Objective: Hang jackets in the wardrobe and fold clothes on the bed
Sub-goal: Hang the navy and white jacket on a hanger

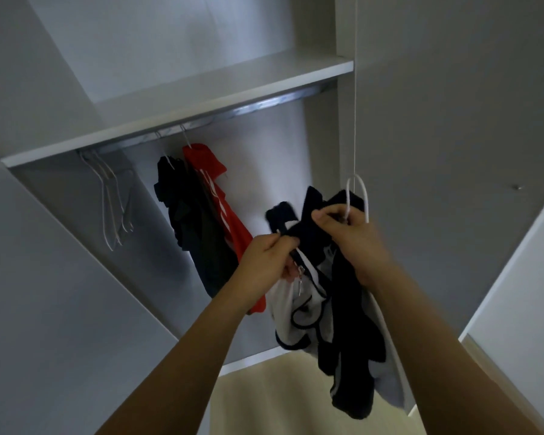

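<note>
The open white wardrobe (pixel 201 89) fills most of the view, with a shelf (pixel 182 111) across it and a metal rail (pixel 233 109) just beneath. Three things hang from the rail: a red garment (pixel 220 196) and, touching it on its left, a dark garment (pixel 182 215), each on its own hanger, and well apart to the left a cluster of bare white hangers (pixel 113 202).

In front of the wardrobe's right side a navy-and-white jacket (pixel 336 296) droops from a white hanger (pixel 357 196), held up in the air and not on the rail. The right hand (pixel 349 237) grips the neck of that hanger with curled fingers, along with the jacket's collar. The left hand (pixel 270 259) pinches the jacket's front edge, a small metal zipper pull (pixel 300 274) dangling beside its fingers.
</note>
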`<action>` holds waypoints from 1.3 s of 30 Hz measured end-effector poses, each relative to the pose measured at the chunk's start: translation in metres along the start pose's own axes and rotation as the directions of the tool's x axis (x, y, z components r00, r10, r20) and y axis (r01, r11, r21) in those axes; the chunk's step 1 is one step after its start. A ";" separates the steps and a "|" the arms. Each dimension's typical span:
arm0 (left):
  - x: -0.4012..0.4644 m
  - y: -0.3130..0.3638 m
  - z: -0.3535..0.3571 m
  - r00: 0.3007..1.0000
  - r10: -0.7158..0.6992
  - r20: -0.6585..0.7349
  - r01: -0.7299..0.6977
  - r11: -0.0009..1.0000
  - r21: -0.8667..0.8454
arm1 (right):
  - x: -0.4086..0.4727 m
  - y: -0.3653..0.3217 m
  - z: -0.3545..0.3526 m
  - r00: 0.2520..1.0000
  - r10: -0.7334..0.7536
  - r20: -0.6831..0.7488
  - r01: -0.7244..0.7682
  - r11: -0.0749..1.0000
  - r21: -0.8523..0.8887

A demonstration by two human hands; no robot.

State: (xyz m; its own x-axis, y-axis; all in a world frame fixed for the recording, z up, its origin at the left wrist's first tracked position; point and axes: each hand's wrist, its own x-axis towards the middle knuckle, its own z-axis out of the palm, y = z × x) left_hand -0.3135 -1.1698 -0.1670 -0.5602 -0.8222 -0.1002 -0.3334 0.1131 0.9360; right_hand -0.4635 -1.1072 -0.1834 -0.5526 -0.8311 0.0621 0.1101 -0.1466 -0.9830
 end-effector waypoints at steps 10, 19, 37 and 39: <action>-0.001 -0.004 -0.016 0.971 -0.223 -0.080 0.159 0.863 -0.479 | -0.023 0.012 -0.018 0.995 -0.062 -0.078 0.047 0.981 -0.189; -0.008 0.014 -0.009 0.970 -0.064 -0.234 0.015 0.978 -0.208 | -0.020 0.015 -0.004 0.984 -0.161 0.075 0.178 0.886 -0.429; -0.009 0.028 -0.002 0.961 -0.123 -0.250 0.065 0.972 -0.227 | -0.028 0.025 -0.003 0.961 -0.263 0.082 0.266 0.805 -0.531; -0.011 0.028 0.003 0.963 -0.112 -0.245 0.060 0.976 -0.212 | -0.029 0.023 0.001 0.959 -0.270 0.089 0.275 0.800 -0.534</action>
State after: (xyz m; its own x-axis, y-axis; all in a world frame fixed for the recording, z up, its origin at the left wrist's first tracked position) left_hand -0.3190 -1.1560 -0.1405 -0.3167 -0.9410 -0.1191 -0.1986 -0.0570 0.9784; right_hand -0.4440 -1.0866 -0.2072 -0.4857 -0.8053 0.3401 -0.5049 -0.0592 -0.8612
